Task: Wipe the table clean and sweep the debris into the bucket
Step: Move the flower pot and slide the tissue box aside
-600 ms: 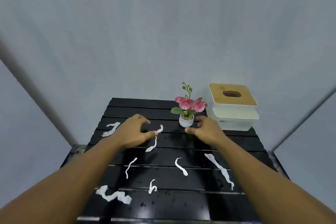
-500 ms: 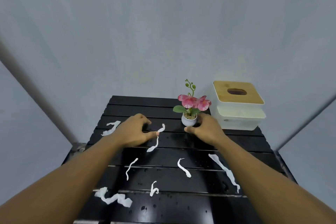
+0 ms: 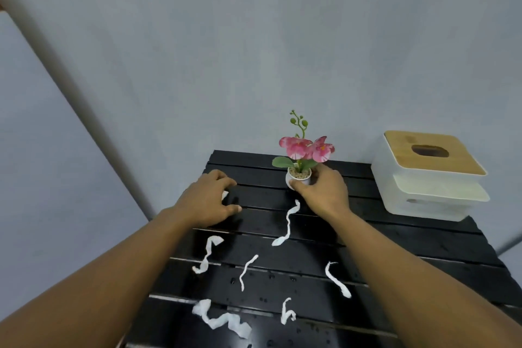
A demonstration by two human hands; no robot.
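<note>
Several twisted white paper scraps (image 3: 287, 224) lie scattered on the wet black slatted table (image 3: 395, 246). My right hand (image 3: 324, 192) is closed around the small white pot of a pink flower plant (image 3: 300, 159) at the table's back middle. My left hand (image 3: 209, 200) rests palm down on the back left of the table, fingers curled, with a bit of white paper scrap (image 3: 225, 194) showing under it. No bucket is in view.
A white tissue box with a wooden lid (image 3: 429, 175) stands at the back right corner. A grey wall rises right behind the table. Water drops speckle the near slats.
My right hand has closed on the flower pot. The view has swung left, so the table sits further right. My left hand now covers the scrap at the back left.
</note>
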